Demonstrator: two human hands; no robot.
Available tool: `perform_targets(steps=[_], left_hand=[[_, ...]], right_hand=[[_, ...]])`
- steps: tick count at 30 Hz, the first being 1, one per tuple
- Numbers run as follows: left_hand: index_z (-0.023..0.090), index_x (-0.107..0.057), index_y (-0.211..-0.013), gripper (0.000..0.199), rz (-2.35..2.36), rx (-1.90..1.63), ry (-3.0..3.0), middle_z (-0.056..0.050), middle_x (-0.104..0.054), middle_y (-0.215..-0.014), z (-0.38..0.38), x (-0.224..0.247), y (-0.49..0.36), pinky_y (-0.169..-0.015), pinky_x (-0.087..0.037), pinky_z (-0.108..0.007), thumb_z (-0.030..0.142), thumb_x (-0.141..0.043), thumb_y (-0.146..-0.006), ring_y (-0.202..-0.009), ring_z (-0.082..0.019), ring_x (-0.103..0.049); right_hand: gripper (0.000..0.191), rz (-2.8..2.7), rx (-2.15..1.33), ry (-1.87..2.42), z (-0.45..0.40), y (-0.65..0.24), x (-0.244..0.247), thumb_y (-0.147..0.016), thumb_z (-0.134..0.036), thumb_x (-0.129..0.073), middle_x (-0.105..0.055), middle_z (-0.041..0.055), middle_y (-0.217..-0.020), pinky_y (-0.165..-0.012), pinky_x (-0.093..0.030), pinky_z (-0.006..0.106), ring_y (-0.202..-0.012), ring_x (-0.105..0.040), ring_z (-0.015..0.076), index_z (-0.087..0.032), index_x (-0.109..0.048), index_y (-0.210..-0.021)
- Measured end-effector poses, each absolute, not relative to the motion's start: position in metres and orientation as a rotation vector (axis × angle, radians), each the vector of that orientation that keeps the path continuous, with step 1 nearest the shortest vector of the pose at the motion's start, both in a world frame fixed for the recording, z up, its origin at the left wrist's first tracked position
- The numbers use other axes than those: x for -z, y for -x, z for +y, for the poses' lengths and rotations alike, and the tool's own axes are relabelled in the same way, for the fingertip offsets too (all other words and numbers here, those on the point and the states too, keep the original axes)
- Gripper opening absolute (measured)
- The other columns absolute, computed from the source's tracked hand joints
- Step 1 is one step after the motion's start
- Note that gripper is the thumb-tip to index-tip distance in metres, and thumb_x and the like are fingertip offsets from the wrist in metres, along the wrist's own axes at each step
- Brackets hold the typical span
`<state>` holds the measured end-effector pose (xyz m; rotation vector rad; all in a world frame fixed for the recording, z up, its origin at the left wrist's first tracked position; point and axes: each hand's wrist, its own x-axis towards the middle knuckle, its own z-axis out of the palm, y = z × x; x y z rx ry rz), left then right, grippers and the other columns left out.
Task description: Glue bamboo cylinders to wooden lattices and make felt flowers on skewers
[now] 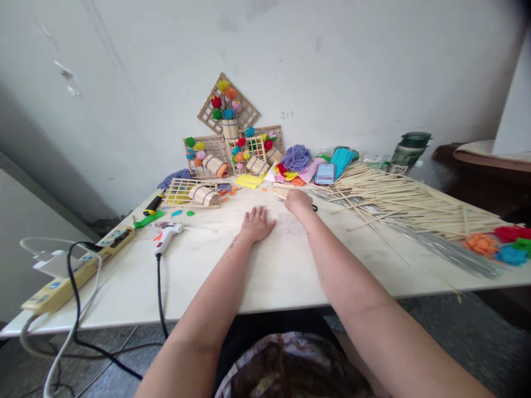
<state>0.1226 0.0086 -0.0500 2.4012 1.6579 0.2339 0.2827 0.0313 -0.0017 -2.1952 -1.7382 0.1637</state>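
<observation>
Sticks (394, 193) of pale wood might scatter if my curled right hand (297, 202), grip unclear, bumps them, left hand (258, 224) spread.

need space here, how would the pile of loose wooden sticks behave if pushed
The wooden sticks look thin and straight, so each is probably light and fairly stiff. They lie loosely crossed, so a push would likely scatter them.

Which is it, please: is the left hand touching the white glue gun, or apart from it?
Apart: the head view shows tabletop between the left hand and the white glue gun.
</observation>
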Motion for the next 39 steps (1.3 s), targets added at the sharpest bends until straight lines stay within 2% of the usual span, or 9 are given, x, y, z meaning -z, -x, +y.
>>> perform_targets(steps=[5, 9, 13, 18, 27, 32, 34, 36, 39], left_hand=[[0.018, -0.037, -0.138, 0.064, 1.351, -0.263, -2.498, -0.011, -0.023, -0.149, -0.006, 0.048, -0.137, -0.110, -0.006, -0.048, 0.052, -0.038, -0.083, -0.139, -0.027, -0.012], [0.024, -0.045, -0.132, 0.051, 1.142, -0.392, -2.492, -0.007, -0.036, -0.144, -0.007, 0.044, -0.137, -0.111, -0.008, -0.044, 0.045, -0.030, -0.087, -0.136, -0.021, -0.024], [0.022, -0.050, -0.128, 0.048, 1.699, -0.698, -2.334, -0.010, -0.040, -0.141, 0.008, 0.043, -0.110, -0.111, -0.002, -0.047, 0.040, -0.035, -0.086, -0.137, -0.024, -0.022], [0.007, -0.034, -0.138, 0.070, 2.256, -0.408, -1.978, -0.020, -0.020, -0.149, 0.021, 0.048, -0.093, -0.110, -0.008, -0.051, 0.050, -0.032, -0.084, -0.139, -0.032, -0.010], [0.009, -0.029, -0.141, 0.075, 1.617, -0.202, -2.475, -0.015, -0.015, -0.150, -0.010, 0.051, -0.153, -0.110, -0.009, -0.048, 0.058, -0.026, -0.083, -0.139, -0.030, -0.008], [0.013, -0.038, -0.137, 0.073, 1.123, -0.270, -2.549, -0.012, -0.025, -0.148, -0.035, 0.052, -0.178, -0.111, -0.012, -0.044, 0.059, -0.036, -0.080, -0.138, -0.028, -0.015], [0.018, -0.054, -0.125, 0.062, 0.913, -0.458, -2.400, -0.010, -0.046, -0.137, -0.035, 0.048, -0.178, -0.107, -0.025, -0.040, 0.058, -0.038, -0.081, -0.130, -0.027, -0.036], [0.021, -0.067, -0.103, 0.052, 0.871, -0.727, -2.130, -0.008, -0.066, -0.111, -0.028, 0.043, -0.170, -0.096, -0.039, -0.037, 0.057, -0.036, -0.083, -0.109, -0.025, -0.057], [0.018, -0.069, -0.075, 0.048, 1.150, -1.288, -1.730, -0.008, -0.069, -0.075, -0.008, 0.038, -0.145, -0.082, -0.044, -0.035, 0.056, -0.040, -0.082, -0.082, -0.024, -0.062]], right_hand=[[0.040, -1.781, -0.171, 2.323, 0.033, -0.296, 0.004, -0.076, -0.021, -0.059, -0.059, 0.0209, -0.117, -0.086, -0.044, 0.034, -0.113, -0.054, 0.0273, -0.011, -0.061, -0.115], [0.042, -1.811, -0.205, 2.311, 0.033, -0.299, 0.010, -0.077, -0.023, -0.060, -0.057, 0.0226, -0.119, -0.089, -0.043, 0.035, -0.116, -0.050, 0.0279, -0.011, -0.060, -0.116], [0.043, -1.818, -0.202, 2.290, 0.033, -0.299, 0.013, -0.077, -0.026, -0.060, -0.055, 0.0234, -0.121, -0.089, -0.043, 0.036, -0.117, -0.049, 0.0281, -0.010, -0.059, -0.118], [0.046, -1.862, -0.203, 2.276, 0.035, -0.298, 0.017, -0.078, -0.024, -0.058, -0.054, 0.0233, -0.122, -0.088, -0.043, 0.035, -0.119, -0.048, 0.0278, -0.010, -0.056, -0.122], [0.043, -1.885, -0.181, 2.256, 0.039, -0.299, 0.021, -0.077, -0.015, -0.054, -0.057, 0.0232, -0.119, -0.089, -0.042, 0.031, -0.117, -0.050, 0.0260, -0.007, -0.058, -0.119], [0.040, -1.874, -0.195, 2.249, 0.039, -0.305, 0.021, -0.077, -0.013, -0.053, -0.059, 0.0202, -0.118, -0.088, -0.042, 0.031, -0.115, -0.052, 0.0246, -0.011, -0.061, -0.116], [0.039, -1.866, -0.207, 2.247, 0.039, -0.308, 0.018, -0.077, -0.014, -0.052, -0.060, 0.0180, -0.119, -0.087, -0.043, 0.032, -0.114, -0.053, 0.0250, -0.013, -0.062, -0.115], [0.038, -1.865, -0.187, 2.217, 0.038, -0.308, 0.013, -0.078, -0.015, -0.052, -0.060, 0.0161, -0.119, -0.088, -0.042, 0.033, -0.113, -0.054, 0.0259, -0.014, -0.062, -0.115], [0.038, -1.901, -0.106, 2.073, 0.037, -0.295, 0.009, -0.083, -0.023, -0.046, -0.060, 0.0162, -0.120, -0.091, -0.040, 0.035, -0.113, -0.054, 0.0264, -0.014, -0.060, -0.117]])
